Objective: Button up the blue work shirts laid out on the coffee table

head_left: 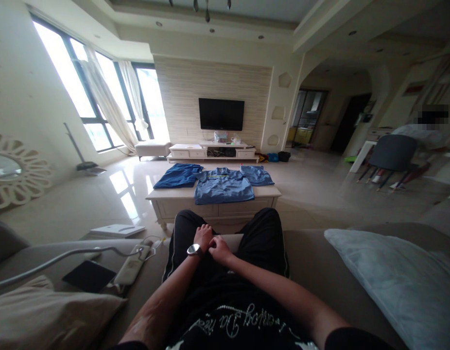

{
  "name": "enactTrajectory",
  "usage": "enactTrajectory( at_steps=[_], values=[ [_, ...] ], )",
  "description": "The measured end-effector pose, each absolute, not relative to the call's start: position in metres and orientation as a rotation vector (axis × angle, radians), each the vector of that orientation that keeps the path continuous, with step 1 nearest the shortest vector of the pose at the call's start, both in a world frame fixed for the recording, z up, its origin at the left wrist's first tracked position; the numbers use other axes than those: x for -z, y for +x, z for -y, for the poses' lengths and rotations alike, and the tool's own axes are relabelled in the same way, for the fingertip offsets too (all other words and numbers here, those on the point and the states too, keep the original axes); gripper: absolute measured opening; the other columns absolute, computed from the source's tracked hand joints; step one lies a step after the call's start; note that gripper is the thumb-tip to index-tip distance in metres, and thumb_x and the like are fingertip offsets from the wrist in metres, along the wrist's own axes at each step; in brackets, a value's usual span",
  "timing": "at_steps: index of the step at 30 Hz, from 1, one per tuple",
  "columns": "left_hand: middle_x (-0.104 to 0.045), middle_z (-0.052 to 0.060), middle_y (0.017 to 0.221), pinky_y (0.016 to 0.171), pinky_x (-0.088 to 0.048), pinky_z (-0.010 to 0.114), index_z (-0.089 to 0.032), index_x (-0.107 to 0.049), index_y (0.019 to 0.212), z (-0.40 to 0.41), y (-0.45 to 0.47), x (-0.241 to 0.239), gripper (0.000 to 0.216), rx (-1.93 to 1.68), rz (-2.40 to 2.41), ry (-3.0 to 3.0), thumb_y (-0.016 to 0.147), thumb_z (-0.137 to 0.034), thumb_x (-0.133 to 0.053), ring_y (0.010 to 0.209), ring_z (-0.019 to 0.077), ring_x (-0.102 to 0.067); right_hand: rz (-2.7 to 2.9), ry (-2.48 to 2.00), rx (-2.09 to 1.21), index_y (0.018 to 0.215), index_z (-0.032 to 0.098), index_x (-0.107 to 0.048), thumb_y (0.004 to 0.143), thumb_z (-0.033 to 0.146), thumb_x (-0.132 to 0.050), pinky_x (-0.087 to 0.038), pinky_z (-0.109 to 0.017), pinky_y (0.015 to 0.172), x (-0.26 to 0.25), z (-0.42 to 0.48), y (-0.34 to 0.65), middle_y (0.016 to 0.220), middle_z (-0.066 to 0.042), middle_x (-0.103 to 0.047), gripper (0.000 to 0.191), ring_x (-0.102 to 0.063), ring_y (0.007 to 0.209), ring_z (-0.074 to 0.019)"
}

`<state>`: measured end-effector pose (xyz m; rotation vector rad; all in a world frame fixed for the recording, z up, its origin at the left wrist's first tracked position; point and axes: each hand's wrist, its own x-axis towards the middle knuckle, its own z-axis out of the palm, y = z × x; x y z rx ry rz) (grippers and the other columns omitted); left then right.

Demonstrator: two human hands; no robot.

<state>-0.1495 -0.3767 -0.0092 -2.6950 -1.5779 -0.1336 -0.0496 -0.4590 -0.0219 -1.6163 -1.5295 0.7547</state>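
Observation:
My left hand (202, 237), with a round-faced watch (193, 249) on its wrist, rests over my lap, fingers extended forward and slightly bent. Close against it on the right is my right hand (220, 251), its fingers curled in; I see nothing held in either hand. Ahead of my knees, a light blue short-sleeved shirt (225, 187) lies spread on the low white table (184, 210), its lower edge draping over the near side. Dark blue folded trousers (177, 176) lie to its left, and a folded blue garment (257, 175) to its right.
On the sofa at my left are a power strip (132, 267), a dark flat tablet-like object (89, 276) and a beige pillow (53, 313). A pale cushion (396, 282) lies at my right. A television (221, 114) hangs ahead; a person sits on a chair (392, 153) far right.

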Motion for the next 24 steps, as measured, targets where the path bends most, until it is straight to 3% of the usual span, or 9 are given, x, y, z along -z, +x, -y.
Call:
enactTrajectory(
  at_steps=[5, 19, 24],
  values=[
    [-0.065, 0.016, 0.122, 0.098, -0.039, 0.04, -0.015, -0.067, 0.11, 0.377, -0.1499, 0.009, 0.027, 0.129, 1.573, -2.697, 0.098, -0.018, -0.043, 0.118, 0.0282, -0.054, 1.523, -1.594, -0.75, 0.096, 0.02, -0.063, 0.072, 0.006, -0.062, -0.052, -0.031, 0.095, 0.0228, 0.459, -0.049, 0.107, -0.005, -0.06, 0.028, -0.062, 0.098, -0.0183],
    [-0.066, 0.015, 0.121, 0.099, -0.04, 0.04, -0.014, -0.067, 0.111, 0.3762, -0.1505, 0.0122, 0.03, 0.126, 1.556, -2.689, 0.099, -0.019, -0.04, 0.117, 0.0281, -0.055, 1.507, -1.574, -0.778, 0.093, 0.017, -0.069, 0.073, 0.006, -0.062, -0.052, -0.029, 0.094, 0.0227, 0.4579, -0.0466, 0.105, -0.007, -0.067, 0.024, -0.066, 0.098, -0.0192],
    [-0.066, 0.015, 0.121, 0.099, -0.04, 0.04, -0.014, -0.067, 0.112, 0.3744, -0.1502, 0.0134, 0.03, 0.124, 1.561, -2.684, 0.099, -0.017, -0.04, 0.118, 0.0281, -0.055, 1.503, -1.581, -0.813, 0.085, 0.019, -0.066, 0.073, 0.007, -0.061, -0.052, -0.03, 0.088, 0.0247, 0.4552, -0.0485, 0.094, -0.004, -0.068, 0.018, -0.066, 0.091, -0.0187]
  ],
)
